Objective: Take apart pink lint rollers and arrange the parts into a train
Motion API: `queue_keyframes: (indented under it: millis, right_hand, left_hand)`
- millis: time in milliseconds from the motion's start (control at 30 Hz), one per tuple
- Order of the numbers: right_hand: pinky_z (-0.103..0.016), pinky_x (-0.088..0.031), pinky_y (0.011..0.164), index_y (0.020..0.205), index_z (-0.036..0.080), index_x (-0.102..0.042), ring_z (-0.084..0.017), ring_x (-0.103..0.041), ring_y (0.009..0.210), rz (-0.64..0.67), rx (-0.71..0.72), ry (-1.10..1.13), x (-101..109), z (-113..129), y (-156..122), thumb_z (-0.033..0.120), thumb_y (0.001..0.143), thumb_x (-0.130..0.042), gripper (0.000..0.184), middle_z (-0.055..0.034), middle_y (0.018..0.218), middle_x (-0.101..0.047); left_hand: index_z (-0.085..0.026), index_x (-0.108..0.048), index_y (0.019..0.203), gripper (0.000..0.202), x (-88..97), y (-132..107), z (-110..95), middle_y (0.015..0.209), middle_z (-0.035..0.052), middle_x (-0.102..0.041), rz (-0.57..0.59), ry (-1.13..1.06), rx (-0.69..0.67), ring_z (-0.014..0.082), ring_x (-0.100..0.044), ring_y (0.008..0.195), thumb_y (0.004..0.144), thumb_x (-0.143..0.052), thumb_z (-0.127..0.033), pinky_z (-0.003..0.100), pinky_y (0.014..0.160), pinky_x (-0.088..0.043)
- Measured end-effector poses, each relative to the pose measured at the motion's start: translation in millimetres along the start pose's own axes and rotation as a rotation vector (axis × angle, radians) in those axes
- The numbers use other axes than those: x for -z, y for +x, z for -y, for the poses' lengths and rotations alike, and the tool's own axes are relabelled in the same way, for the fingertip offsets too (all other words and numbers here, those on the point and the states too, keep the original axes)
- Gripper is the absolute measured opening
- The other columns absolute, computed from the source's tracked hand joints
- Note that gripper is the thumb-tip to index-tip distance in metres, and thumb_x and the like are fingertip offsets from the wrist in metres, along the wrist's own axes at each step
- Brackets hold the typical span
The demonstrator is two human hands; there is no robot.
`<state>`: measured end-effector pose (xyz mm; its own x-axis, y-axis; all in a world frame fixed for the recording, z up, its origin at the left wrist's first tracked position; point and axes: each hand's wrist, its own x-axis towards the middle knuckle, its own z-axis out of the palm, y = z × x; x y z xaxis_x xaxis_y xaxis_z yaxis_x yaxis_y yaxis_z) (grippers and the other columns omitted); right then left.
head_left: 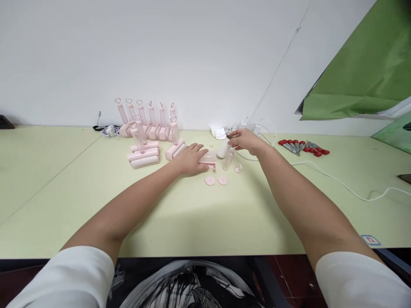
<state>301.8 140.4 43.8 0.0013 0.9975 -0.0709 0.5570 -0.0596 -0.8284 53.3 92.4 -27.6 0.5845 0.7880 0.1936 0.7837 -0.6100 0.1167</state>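
My left hand [190, 159] rests on the pale green table [199, 214], fingers laid over a pink plastic piece [209, 161]. My right hand [245, 140] hovers a little further back with its fingers curled round a white tube-shaped part [223, 149]. A clear small bottle [228, 159] stands just below it. Two pink round discs [216, 180] lie flat in front of the hands, and a small white clip [238, 168] lies to their right.
Several pink rollers with heart-topped handles [146, 128] stand and lie at the back left. Red-handled screwdrivers [303, 146] lie at the right. A white cable [337, 179] runs across the right side. A green sheet [362, 68] hangs at the upper right.
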Motion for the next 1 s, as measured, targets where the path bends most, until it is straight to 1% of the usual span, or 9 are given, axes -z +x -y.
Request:
queue_keyframes:
  millis: [100,200,367,500,600,667,767,867,1000]
  right_hand:
    - [-0.03,-0.052,0.065,0.101,0.017,-0.065,-0.016,-0.062,0.071,0.128,-0.057,0.012,-4.0,-4.5,9.9,0.008,0.067,-0.078,0.038,-0.0041,0.084,-0.067]
    - [-0.03,-0.053,0.062,0.099,0.017,-0.065,-0.015,-0.062,0.068,0.198,-0.039,0.031,-4.2,-2.8,11.7,0.009,0.066,-0.081,0.038,-0.0041,0.083,-0.068]
    - [-0.03,-0.057,0.065,0.099,0.018,-0.065,-0.014,-0.062,0.069,0.3,-0.019,0.078,-0.1,-3.4,8.9,0.022,0.077,-0.078,0.026,-0.007,0.093,-0.069]
    - [-0.027,-0.054,0.064,0.098,0.018,-0.065,-0.015,-0.063,0.077,0.157,0.012,0.064,9.7,-19.4,-0.8,0.036,0.086,-0.069,0.022,-0.0103,0.108,-0.067]
    - [-0.025,-0.048,0.056,0.092,0.018,-0.064,-0.013,-0.059,0.068,0.036,-0.032,-0.102,17.8,-39.6,-19.4,0.036,0.087,-0.066,0.019,-0.0086,0.094,-0.067]
    - [-0.024,-0.044,0.05,0.09,0.018,-0.065,-0.012,-0.054,0.06,0.078,-0.065,-0.212,19.6,-54.2,-34.7,0.036,0.086,-0.066,0.019,-0.0066,0.081,-0.064]
    - [-0.023,-0.039,0.046,0.092,0.018,-0.066,-0.011,-0.05,0.054,0.21,-0.09,-0.236,14.7,-72.0,-53.1,0.036,0.085,-0.066,0.019,-0.0043,0.072,-0.061]
    - [-0.023,-0.034,0.043,0.091,0.019,-0.066,-0.009,-0.047,0.05,0.28,-0.089,-0.145,3.8,-78.9,-60.7,0.036,0.082,-0.068,0.019,-0.0035,0.076,-0.063]
    - [-0.024,-0.031,0.042,0.081,0.018,-0.065,-0.007,-0.044,0.047,0.322,-0.083,-0.103,-9.9,-74.9,-61.0,0.037,0.083,-0.066,0.019,-0.003,0.078,-0.066]
  left_hand:
    - [-0.02,-0.04,0.15,0.077,-4.8,5.6,-1.8,0.155,0.0169,-0.038,0.02,-0.04,0.038,0.0367,-0.036,0.14,0.09,-0.045,-0.067,0.049,0.11,-0.036]
    - [-0.02,-0.04,0.149,0.074,-10.3,9.2,-5.9,0.15,0.016,-0.044,0.011,-0.057,0.076,0.0361,-0.042,0.133,0.09,-0.047,-0.064,0.048,0.103,-0.04]
    - [-0.017,-0.043,0.146,0.072,-19.7,19.3,-15.1,0.145,0.0164,-0.049,-0.046,-0.058,0.172,0.0357,-0.043,0.129,0.09,-0.048,-0.063,0.048,0.101,-0.038]
    - [-0.017,-0.041,0.147,0.074,-18.6,19.3,-17.9,0.146,0.017,-0.047,-0.068,-0.071,0.178,0.0357,-0.041,0.132,0.087,-0.054,-0.059,0.049,0.104,-0.036]
    - [-0.016,-0.045,0.144,0.063,-10.8,4.3,-24.7,0.145,0.0173,-0.047,-0.146,-0.052,0.161,0.0349,-0.04,0.134,0.09,-0.053,-0.048,0.048,0.105,-0.035]
    - [-0.016,-0.052,0.136,0.048,-5.5,-10.8,-34.4,0.135,0.0167,-0.055,-0.182,-0.017,0.158,0.0336,-0.047,0.126,0.095,-0.046,-0.039,0.046,0.1,-0.039]
    - [-0.017,-0.055,0.13,0.042,-1.5,-30.1,-53.5,0.116,0.0142,-0.066,-0.012,-0.029,0.157,0.031,-0.06,0.106,0.098,-0.04,-0.039,0.041,0.084,-0.045]
    - [-0.017,-0.054,0.131,0.045,-2.2,-35.3,-70.7,0.111,0.0128,-0.069,0.175,-0.065,0.18,0.0306,-0.065,0.099,0.097,-0.043,-0.045,0.037,0.073,-0.045]
    - [-0.02,-0.059,0.119,0.039,-5.5,-24.3,-87.2,0.102,0.0113,-0.071,0.191,-0.044,0.161,0.0299,-0.067,0.093,0.097,-0.043,-0.047,0.035,0.069,-0.043]
